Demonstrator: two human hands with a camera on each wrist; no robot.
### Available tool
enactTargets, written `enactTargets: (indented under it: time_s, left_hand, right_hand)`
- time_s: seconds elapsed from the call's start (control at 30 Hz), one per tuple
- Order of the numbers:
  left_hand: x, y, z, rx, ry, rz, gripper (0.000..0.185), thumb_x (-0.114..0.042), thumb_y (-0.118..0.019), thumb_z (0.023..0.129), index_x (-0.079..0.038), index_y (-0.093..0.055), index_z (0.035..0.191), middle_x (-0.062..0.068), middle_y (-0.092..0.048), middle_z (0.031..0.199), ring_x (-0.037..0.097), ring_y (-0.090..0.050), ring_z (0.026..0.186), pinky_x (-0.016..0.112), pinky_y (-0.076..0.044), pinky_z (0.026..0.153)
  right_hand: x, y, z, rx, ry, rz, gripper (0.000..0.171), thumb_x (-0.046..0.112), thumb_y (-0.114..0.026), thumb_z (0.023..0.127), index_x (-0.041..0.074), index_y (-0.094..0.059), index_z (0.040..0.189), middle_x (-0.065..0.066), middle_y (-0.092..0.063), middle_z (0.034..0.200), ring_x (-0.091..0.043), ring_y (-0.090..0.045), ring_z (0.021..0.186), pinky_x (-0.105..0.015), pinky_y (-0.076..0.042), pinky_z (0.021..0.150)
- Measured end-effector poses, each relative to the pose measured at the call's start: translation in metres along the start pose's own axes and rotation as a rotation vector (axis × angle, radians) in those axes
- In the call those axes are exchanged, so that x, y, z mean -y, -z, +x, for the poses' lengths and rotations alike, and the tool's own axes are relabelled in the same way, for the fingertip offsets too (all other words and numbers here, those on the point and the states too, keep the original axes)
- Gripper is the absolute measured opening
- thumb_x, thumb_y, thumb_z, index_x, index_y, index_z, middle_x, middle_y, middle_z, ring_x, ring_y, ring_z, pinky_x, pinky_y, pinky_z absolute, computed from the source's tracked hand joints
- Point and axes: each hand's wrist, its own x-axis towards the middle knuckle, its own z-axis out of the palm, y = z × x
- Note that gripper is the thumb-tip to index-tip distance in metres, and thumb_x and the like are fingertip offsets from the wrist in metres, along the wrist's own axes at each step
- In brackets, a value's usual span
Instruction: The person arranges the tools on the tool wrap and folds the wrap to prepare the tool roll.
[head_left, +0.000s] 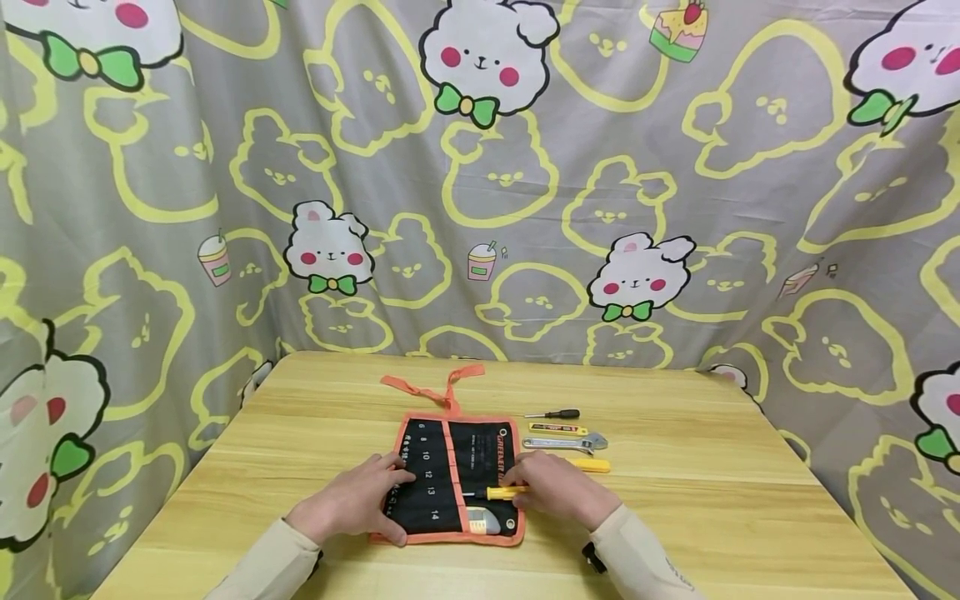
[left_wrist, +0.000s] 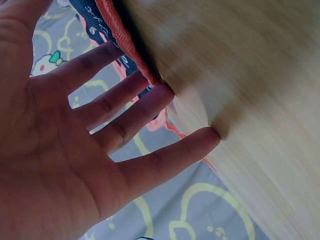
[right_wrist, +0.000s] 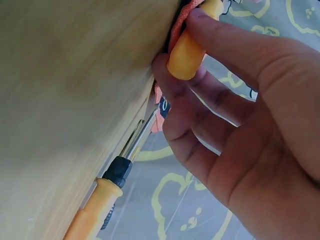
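Observation:
A black tool pouch (head_left: 432, 510) with orange edging lies spread flat on the table, its left half printed with white numbers. My right hand (head_left: 558, 487) pinches the yellow handle of a screwdriver (head_left: 497, 493) between thumb and fingers. Its shaft points left over the pouch, with the tip at the orange middle band. My left hand (head_left: 356, 498) rests on the pouch's left edge, fingers fairly straight; in the left wrist view its fingertips touch the orange edging and the table. Below the screwdriver, a grey and pale yellow tool (head_left: 483, 522) sticks out of the band.
Right of the pouch lie a small black-handled screwdriver (head_left: 558, 413), a yellow flat tool (head_left: 557, 429), an adjustable wrench (head_left: 564, 442) and a second yellow-handled screwdriver (right_wrist: 104, 194), close beside my right hand. Orange ties (head_left: 450, 392) extend behind the pouch. A patterned curtain (head_left: 480, 183) hangs behind the table.

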Motion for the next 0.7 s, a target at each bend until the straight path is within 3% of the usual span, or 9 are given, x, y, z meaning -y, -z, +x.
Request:
enactTargets:
  time_s: [0.23, 0.47, 0.7]
  left_hand:
    - [0.0, 0.0, 0.001, 0.002, 0.006, 0.002, 0.084, -0.055, -0.084, 0.063, -0.01, -0.062, 0.13, 0.01, -0.051, 0.135, 0.025, -0.05, 0.113, 0.047, -0.048, 0.09]
    - [0.001, -0.001, 0.0, -0.003, -0.002, 0.005, 0.083, -0.056, -0.084, 0.063, -0.01, -0.062, 0.129, 0.01, -0.05, 0.134, 0.025, -0.05, 0.113, 0.048, -0.048, 0.087]
    - [0.001, -0.001, 0.0, -0.006, -0.003, 0.006, 0.083, -0.055, -0.084, 0.063, -0.01, -0.062, 0.129, 0.01, -0.05, 0.133, 0.026, -0.05, 0.112, 0.049, -0.049, 0.086]
  right_hand:
    - [-0.005, 0.009, -0.005, 0.04, -0.056, 0.064, 0.028, 0.02, -0.078, 0.083, 0.014, -0.074, 0.109, 0.006, -0.069, 0.093, -0.002, -0.057, 0.076, -0.024, -0.049, 0.068]
    - [-0.013, 0.018, -0.01, 0.061, -0.025, 0.148, 0.02, 0.017, -0.081, 0.08, 0.015, -0.067, 0.095, 0.006, -0.066, 0.084, 0.0, -0.056, 0.072, -0.023, -0.049, 0.067]
    - [-0.013, 0.015, -0.01, 0.08, -0.02, 0.16, 0.019, 0.012, -0.079, 0.081, 0.018, -0.066, 0.093, 0.007, -0.065, 0.081, 0.002, -0.054, 0.069, -0.021, -0.048, 0.064]
